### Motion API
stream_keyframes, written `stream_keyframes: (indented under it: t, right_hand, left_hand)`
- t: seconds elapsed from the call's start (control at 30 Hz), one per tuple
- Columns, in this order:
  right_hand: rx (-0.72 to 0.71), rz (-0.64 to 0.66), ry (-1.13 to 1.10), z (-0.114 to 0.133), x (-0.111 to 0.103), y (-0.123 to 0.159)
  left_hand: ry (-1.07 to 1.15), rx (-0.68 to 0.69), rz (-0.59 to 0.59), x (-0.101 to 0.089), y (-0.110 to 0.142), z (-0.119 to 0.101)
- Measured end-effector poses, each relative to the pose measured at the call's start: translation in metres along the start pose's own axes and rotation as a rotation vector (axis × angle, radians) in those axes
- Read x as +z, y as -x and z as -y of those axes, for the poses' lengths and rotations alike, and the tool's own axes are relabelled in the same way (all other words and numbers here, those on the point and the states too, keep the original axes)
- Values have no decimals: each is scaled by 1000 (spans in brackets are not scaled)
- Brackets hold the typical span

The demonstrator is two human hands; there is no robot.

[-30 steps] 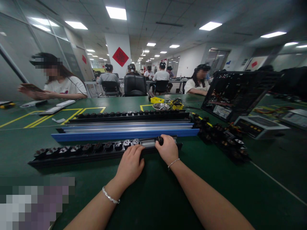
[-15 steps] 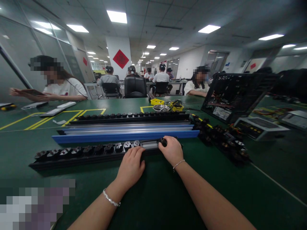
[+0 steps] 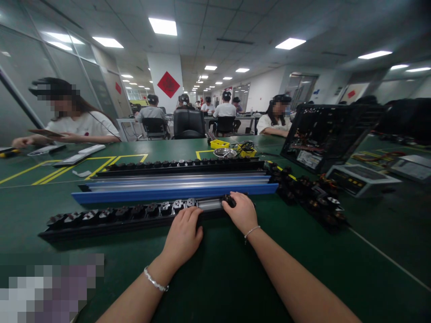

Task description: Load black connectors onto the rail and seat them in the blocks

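Observation:
A long black rail (image 3: pixel 104 225) lies in front of me on the green table, with a row of black socket modules (image 3: pixel 138 210) set along its left and middle part. My left hand (image 3: pixel 183 233) has its fingers over the rail near the last of these modules, the thumb on the near side. A bare silvery stretch of channel (image 3: pixel 209 205) shows between my hands. Further right, my right hand (image 3: pixel 243 210) pinches a small black module (image 3: pixel 230 200) at the rail's right part; the fingers partly cover it.
Behind the rail lie blue-edged strips (image 3: pixel 175 194) and another black rail with modules (image 3: pixel 183 165). Loose black modules (image 3: pixel 313 197) are heaped at the right. Beyond them stand an open computer case (image 3: pixel 332 134) and a power supply (image 3: pixel 362 179). A metal dish (image 3: pixel 225 153) and yellow tray (image 3: pixel 219 144) sit farther back.
The view has shifted slightly. Both my hands keep the same places on the rail. At the left, a co-worker's hand has lowered toward the table.

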State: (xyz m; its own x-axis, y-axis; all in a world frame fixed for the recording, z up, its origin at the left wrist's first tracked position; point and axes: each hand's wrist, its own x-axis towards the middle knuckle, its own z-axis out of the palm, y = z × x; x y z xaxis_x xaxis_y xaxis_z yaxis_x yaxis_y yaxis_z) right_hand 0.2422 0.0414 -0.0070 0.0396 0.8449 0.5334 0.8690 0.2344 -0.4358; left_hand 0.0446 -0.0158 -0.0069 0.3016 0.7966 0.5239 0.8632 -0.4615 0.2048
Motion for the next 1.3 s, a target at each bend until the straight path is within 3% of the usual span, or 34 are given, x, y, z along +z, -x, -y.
stream_keyframes:
  t: [1.3]
  right_hand:
    - [10, -58, 77, -4, 0, 2]
  left_hand:
    - [-2, -1, 14, 1, 0, 0]
